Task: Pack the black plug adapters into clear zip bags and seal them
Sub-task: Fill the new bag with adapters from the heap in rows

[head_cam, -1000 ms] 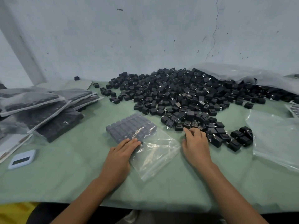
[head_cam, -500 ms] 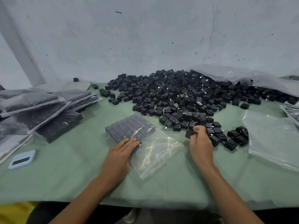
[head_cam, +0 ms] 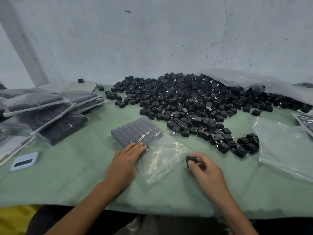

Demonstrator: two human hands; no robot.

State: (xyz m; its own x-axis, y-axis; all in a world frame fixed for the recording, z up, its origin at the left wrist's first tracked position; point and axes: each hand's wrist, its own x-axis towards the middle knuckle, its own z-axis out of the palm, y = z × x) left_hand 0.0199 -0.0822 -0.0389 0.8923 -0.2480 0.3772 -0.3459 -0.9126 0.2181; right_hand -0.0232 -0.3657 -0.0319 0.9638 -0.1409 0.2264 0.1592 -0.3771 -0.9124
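Nearest, the right hand (head_cam: 205, 169) pinches one small black cube-shaped plug adapter (head_cam: 191, 160) just right of the clear plastic zip bag (head_cam: 162, 158) on the green table cover (head_cam: 67, 175). The left hand (head_cam: 126, 161) lies flat, fingers straight, on the bag's packed rows. Farther off spreads the loose black adapter pile (head_cam: 194, 102); filled bags (head_cam: 42, 112) are stacked far left.

Black plug adapter (head_cam: 191, 161) pinched in right hand (head_cam: 205, 168): mostly covered by thumb and fingers, prongs not discernible. Near row inside clear zip bag (head_cam: 162, 160) hidden under left hand (head_cam: 124, 164). Filled clear bags (head_cam: 33, 106) cut off at left edge. Small pale-blue device (head_cam: 23, 161): screen unreadable.
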